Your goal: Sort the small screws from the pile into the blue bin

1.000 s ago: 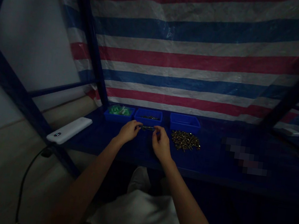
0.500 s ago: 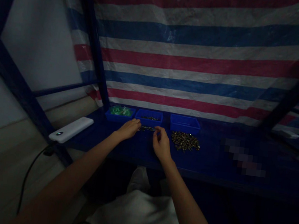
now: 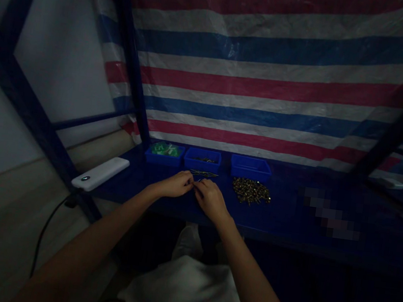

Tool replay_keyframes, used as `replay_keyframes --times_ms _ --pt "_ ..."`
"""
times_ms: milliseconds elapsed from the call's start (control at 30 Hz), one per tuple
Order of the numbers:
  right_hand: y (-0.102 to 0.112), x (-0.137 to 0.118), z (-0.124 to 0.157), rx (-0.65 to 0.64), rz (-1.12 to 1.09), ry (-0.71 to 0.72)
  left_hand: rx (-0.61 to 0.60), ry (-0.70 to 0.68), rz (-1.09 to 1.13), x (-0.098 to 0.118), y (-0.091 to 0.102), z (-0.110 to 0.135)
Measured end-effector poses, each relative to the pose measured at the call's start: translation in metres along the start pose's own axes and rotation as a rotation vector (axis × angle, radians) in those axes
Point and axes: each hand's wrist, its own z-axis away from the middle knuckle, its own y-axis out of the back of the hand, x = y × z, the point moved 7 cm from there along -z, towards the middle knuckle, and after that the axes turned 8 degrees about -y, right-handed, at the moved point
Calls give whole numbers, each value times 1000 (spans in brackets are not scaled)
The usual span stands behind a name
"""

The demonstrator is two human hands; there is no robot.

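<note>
My left hand (image 3: 178, 184) and my right hand (image 3: 212, 198) meet fingertip to fingertip over the blue tabletop (image 3: 164, 204). Both are closed in a pinch; whatever sits between the fingers is too small and dark to name. Just beyond them lie several thin, dark metal pieces (image 3: 204, 173) in a row. To the right of my right hand is a loose pile of small brassy metal parts (image 3: 250, 191).
Three blue bins line the back: one with green and white packets (image 3: 165, 149), a middle bin (image 3: 201, 167) with small metal pieces, and a right bin (image 3: 250, 174). A white power bank (image 3: 101, 173) lies at the left edge. Blue posts (image 3: 133, 63) frame the table.
Both hands have drawn back toward me from the row of thin metal pieces and come together. That row now shows uncovered behind the fingers.
</note>
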Motion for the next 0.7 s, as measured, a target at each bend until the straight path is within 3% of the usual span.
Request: replay_keyframes --times_ms 200,333,500,700 --pt "0 1 0 -7 4 -12 -1 170 324 -2 -8 6" --pt "5 5 1 68 -113 -60 132 225 537 -7 -9 12" --pt "19 24 2 270 -398 -226 359 185 596 -5 -13 16" --pt "25 29 2 330 -551 -243 485 47 586 12 -19 7"
